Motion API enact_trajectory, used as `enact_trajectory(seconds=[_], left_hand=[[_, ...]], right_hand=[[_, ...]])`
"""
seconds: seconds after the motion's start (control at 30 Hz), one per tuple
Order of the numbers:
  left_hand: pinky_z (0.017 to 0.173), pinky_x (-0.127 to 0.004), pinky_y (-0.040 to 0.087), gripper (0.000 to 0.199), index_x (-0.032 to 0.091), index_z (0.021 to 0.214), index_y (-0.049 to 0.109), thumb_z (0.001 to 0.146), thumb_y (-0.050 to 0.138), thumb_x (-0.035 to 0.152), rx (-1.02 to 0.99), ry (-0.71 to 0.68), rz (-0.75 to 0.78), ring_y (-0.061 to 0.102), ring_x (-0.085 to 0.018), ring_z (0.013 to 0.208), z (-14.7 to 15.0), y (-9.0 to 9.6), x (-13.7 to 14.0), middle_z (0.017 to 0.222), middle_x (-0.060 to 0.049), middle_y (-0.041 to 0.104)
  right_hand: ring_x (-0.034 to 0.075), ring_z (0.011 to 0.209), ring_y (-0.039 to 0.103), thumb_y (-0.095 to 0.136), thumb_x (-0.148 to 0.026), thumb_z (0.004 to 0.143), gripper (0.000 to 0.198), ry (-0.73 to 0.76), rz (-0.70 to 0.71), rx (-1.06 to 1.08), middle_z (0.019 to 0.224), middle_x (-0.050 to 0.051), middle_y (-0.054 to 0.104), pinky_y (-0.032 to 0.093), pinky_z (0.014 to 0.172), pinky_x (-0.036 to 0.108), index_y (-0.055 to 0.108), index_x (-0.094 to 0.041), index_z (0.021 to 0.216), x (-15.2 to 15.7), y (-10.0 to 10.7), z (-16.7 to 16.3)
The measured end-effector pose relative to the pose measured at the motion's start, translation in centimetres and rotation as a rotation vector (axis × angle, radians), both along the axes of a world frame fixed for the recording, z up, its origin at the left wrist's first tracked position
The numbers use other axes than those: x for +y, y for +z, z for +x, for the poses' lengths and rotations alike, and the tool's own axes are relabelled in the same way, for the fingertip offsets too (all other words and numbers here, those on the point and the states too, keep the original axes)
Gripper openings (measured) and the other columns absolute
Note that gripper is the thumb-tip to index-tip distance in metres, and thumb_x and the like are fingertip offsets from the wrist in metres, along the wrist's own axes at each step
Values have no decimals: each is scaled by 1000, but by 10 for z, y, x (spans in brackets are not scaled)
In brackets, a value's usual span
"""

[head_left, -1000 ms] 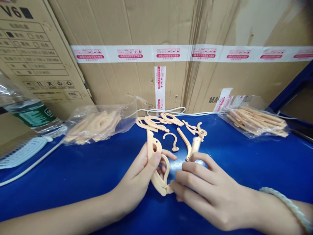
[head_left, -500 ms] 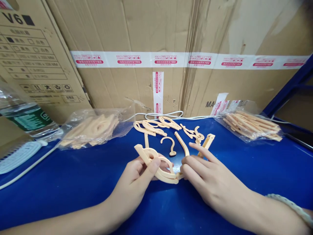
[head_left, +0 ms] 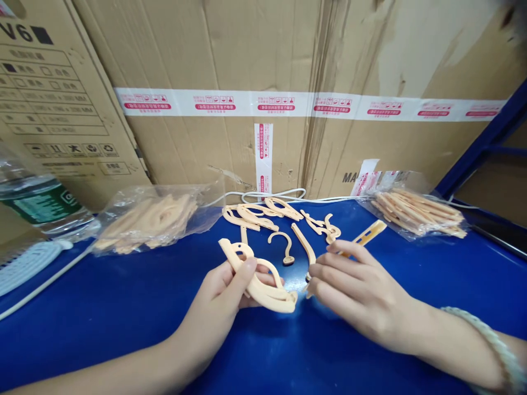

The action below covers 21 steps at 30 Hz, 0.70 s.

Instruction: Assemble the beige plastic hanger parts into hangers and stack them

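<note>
My left hand point(head_left: 224, 291) is closed around cream folding-hanger pieces point(head_left: 269, 296), a curved arm and a looped part lying against each other, tilted down to the right. Close by on the right, my right hand point(head_left: 356, 291) grips a slim slotted hanger arm point(head_left: 368, 233). One end of that arm sticks out beyond the fingers; its middle is hidden by the hand. A small gap separates the two held things. Between the hands and the back lie a hanger hook point(head_left: 284, 247) and a long curved strip point(head_left: 303, 244), whose near end is partly behind my right fingers.
Several looped hanger pieces point(head_left: 257, 216) and more small hooks point(head_left: 327, 226) lie at the back of the blue table point(head_left: 123, 334). Clear bags of parts stand left point(head_left: 152, 219) and right point(head_left: 420, 211). A water bottle point(head_left: 41, 203), white cable point(head_left: 45, 288) and cardboard boxes point(head_left: 197, 148) border the table.
My right hand has moved right and away from the pieces in my left hand, taking the slotted arm with it. The ends that met are now apart.
</note>
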<state>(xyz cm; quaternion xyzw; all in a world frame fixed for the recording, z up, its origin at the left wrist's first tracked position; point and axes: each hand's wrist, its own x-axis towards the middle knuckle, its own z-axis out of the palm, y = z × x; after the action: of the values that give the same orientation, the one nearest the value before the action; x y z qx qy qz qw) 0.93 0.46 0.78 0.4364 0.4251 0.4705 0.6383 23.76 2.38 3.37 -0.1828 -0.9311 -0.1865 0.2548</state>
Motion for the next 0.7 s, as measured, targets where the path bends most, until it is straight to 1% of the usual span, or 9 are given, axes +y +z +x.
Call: enact_trajectory(seconds=[0.07, 0.13, 0.23, 0.27, 0.33, 0.4, 0.47, 0.6, 0.7], left_hand=[[77, -29, 59, 34, 15, 83, 72, 89, 63, 47, -20, 0, -5, 70, -19, 80, 0, 0, 1, 87, -6, 73], [79, -30, 59, 34, 15, 84, 72, 90, 62, 47, -26, -17, -1, 70, -19, 81, 0, 1, 1, 88, -6, 73], [78, -30, 59, 33, 15, 87, 71, 89, 63, 47, -31, -6, -9, 70, -20, 81, 0, 1, 1, 86, -6, 72], [78, -30, 59, 33, 15, 87, 71, 89, 63, 47, -34, 1, -11, 70, -20, 81, 0, 1, 1, 85, -6, 72], [78, -30, 59, 34, 14, 86, 71, 89, 63, 47, -37, 1, -9, 70, -20, 81, 0, 1, 0, 86, -6, 72], [79, -30, 59, 34, 14, 86, 71, 89, 63, 47, -42, -9, -1, 70, -19, 81, 0, 1, 0, 85, -6, 72], [80, -30, 59, 35, 14, 87, 71, 89, 62, 47, -39, -18, 7, 70, -20, 82, 0, 1, 0, 85, -7, 72], [80, -31, 59, 37, 13, 88, 70, 89, 62, 49, -22, -19, 11, 71, -21, 82, 1, 1, 0, 85, -7, 73], [81, -32, 58, 37, 13, 90, 69, 89, 63, 49, -18, -23, 17, 71, -22, 83, 1, 3, 0, 85, -7, 73]], right_hand=[[16, 74, 63, 34, -7, 99, 24, -38, -93, 63, 82, 4, 70, 37, 99, 43, 56, -17, 97, 9, 3, 8], [16, 80, 67, 37, -3, 95, 26, -96, -167, 102, 88, 3, 72, 30, 109, 50, 52, -18, 112, 20, 8, 18], [22, 107, 65, 37, 3, 88, 37, -148, -158, 35, 100, 7, 73, 21, 114, 59, 55, -20, 110, 36, 15, 30], [23, 114, 61, 37, 4, 86, 36, -145, -161, -9, 102, 8, 72, 22, 113, 60, 58, -20, 104, 39, 17, 32], [25, 119, 58, 39, 3, 84, 33, -122, -225, -88, 104, 9, 71, 32, 109, 55, 61, -20, 95, 40, 19, 32], [24, 113, 59, 43, 3, 81, 32, -103, -328, -150, 106, 9, 69, 44, 100, 47, 62, -20, 92, 37, 17, 30], [23, 106, 60, 43, 5, 78, 34, -125, -390, -191, 108, 9, 66, 48, 93, 42, 63, -20, 92, 33, 12, 26], [18, 105, 60, 39, 12, 74, 49, -167, -466, -204, 118, 8, 62, 51, 89, 34, 64, -19, 102, 34, 9, 21], [20, 110, 59, 36, 10, 77, 53, -163, -380, -147, 122, 12, 61, 53, 89, 36, 62, -17, 115, 29, 23, 21]])
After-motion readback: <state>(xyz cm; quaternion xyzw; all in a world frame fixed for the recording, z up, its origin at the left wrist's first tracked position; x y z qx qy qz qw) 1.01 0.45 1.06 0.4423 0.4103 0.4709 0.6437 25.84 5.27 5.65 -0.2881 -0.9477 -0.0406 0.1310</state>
